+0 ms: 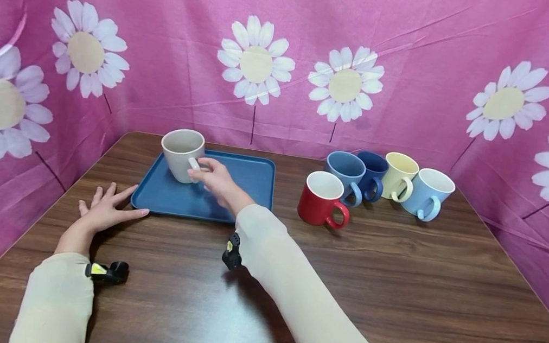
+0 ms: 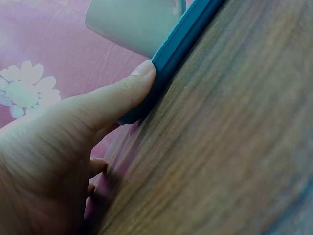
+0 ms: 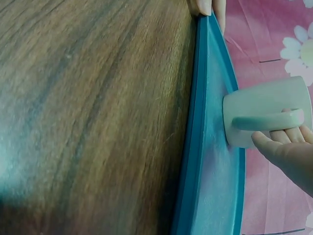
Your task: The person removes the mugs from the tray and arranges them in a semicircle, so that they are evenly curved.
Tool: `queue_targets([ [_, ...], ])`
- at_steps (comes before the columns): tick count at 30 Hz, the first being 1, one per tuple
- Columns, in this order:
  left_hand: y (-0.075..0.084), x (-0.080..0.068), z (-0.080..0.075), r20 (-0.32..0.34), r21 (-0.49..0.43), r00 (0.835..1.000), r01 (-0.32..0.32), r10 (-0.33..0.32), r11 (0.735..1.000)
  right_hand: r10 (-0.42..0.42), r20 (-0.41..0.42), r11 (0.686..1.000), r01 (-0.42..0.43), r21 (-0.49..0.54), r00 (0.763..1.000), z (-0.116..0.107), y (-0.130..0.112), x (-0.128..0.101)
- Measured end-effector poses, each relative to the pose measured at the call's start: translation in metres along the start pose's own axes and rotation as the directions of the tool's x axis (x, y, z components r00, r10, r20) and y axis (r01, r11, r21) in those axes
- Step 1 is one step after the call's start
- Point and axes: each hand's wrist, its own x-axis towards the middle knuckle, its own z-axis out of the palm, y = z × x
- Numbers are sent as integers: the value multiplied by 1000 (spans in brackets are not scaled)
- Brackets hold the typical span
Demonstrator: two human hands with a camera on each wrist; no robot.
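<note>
Grip, right hand (image 1: 215, 178): fingers curled about the handle of the beige mug (image 1: 182, 154), thumb on the handle's outer side; the right wrist view shows fingers (image 3: 286, 136) threaded behind the handle bar.
Grip, left hand (image 1: 106, 211): flat on the tabletop (image 1: 391, 290), fingers spread and straight; one fingertip (image 2: 142, 73) presses against the tray's near-left rim.
Beige mug, position: standing in the far-left corner of the blue tray (image 1: 249, 183).
Beige mug, orientation: upright, long axis vertical, mouth up; handle points to the right, toward the tray's middle.
Beige mug, material: matte glazed ceramic, tapered round body, pale interior.
Blue tray: rectangular, rounded corners, low raised rim, smooth matte finish; lies at the far-left part of the tabletop, long side parallel to the far edge.
Other mugs: red mug (image 1: 322, 198), slate-blue mug (image 1: 346, 172), navy mug (image 1: 373, 172), cream mug (image 1: 399, 175), light-blue mug (image 1: 429, 194); clustered near the far edge, right of the tray, handles toward the near side.
Surface: dark wood-grain tabletop, slightly glossy.
Surround: pink cloth (image 1: 168, 37) printed with white daisies, hung along the far, left and right edges.
</note>
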Motion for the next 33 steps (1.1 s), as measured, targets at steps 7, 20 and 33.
queue_targets([
  [7, 0, 1, 0, 2, -1, 1000, -11, 11, 1000, -10, -97, 999, 7, -31, 995, -5, 3, 0],
  [20, -2, -1, -1, -10, 8, 1000, -15, 15, 1000, -17, -216, 997, 0, -79, 976, -16, 8, -14],
  [33, -2, 1, 1, 3, 14, 1000, -15, 15, 1000, 154, -157, 982, -169, -86, 976, -37, 2, -44],
])
